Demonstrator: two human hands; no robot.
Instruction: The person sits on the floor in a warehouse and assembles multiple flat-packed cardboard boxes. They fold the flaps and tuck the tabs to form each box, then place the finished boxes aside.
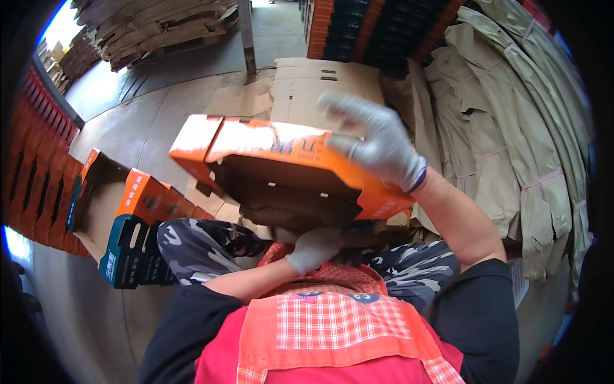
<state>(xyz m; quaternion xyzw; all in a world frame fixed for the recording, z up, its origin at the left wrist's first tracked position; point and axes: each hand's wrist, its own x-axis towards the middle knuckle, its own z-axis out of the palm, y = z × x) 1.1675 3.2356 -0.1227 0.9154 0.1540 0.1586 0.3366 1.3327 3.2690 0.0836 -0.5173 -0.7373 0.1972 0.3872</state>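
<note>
An orange and white cardboard box (268, 142) is tipped up over my lap, its brown hollow inside facing me. My right hand (382, 141), in a grey glove with a purple cuff, is raised at the box's upper right edge. Its fingers are spread and slightly blurred, with the thumb against or just in front of the orange side. Low down, my gloved left hand (314, 251) grips the box's lower edge near my lap; its fingertips are partly hidden in shadow there.
On my left sits an orange and teal open box (121, 217), beside stacked orange boxes (38, 173). Flat brown cardboard (326, 89) lies ahead. Tied bundles of brown sheets (492, 141) fill the right side. A metal post (247, 38) and cardboard piles (153, 29) stand farther off.
</note>
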